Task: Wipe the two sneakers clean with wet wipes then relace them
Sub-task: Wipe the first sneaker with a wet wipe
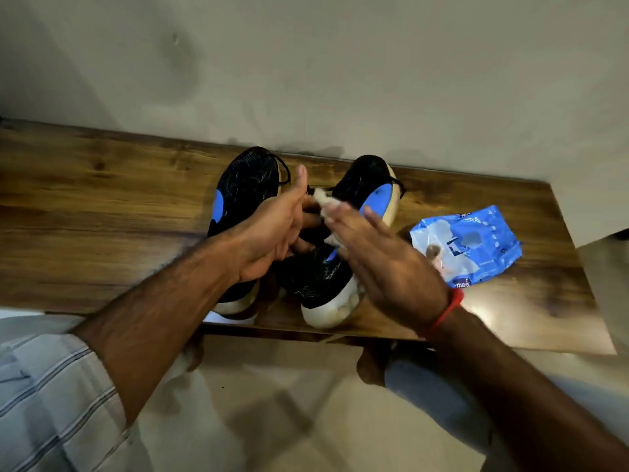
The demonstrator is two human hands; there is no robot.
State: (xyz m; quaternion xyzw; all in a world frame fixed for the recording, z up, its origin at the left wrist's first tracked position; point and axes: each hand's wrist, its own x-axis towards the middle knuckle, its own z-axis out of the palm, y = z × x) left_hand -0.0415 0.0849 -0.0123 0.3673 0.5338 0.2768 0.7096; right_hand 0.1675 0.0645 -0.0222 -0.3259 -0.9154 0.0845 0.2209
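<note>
— Where seen from the head camera: two black sneakers with blue patches and pale soles, side by side on a wooden bench [102,199] against a grey wall [340,63]. Left sneaker [246,185] partly hidden behind the left hand; right sneaker [335,277] just beside it, white heel at the near edge.

— State of the hands?

— Left hand [277,229]: thumb raised, fingers curled low between the sneakers; whether gripping a shoe or lace, cannot tell. Right hand [377,253]: fingers straight and together, pressed flat toward the right sneaker, with a crumpled white wet wipe [325,199] showing at the fingertips.

— Wipe pinched or merely pressed?

— Cannot tell; blurred, half covered by the fingers.

— Other items?

— Blue wet-wipe pack [473,243] lying flat on the bench, right of the right sneaker, near but apart. Red thread [446,311] around the right wrist. Striped sleeve [51,396] at near left. Black laces loose at the far ends of both sneakers.
</note>
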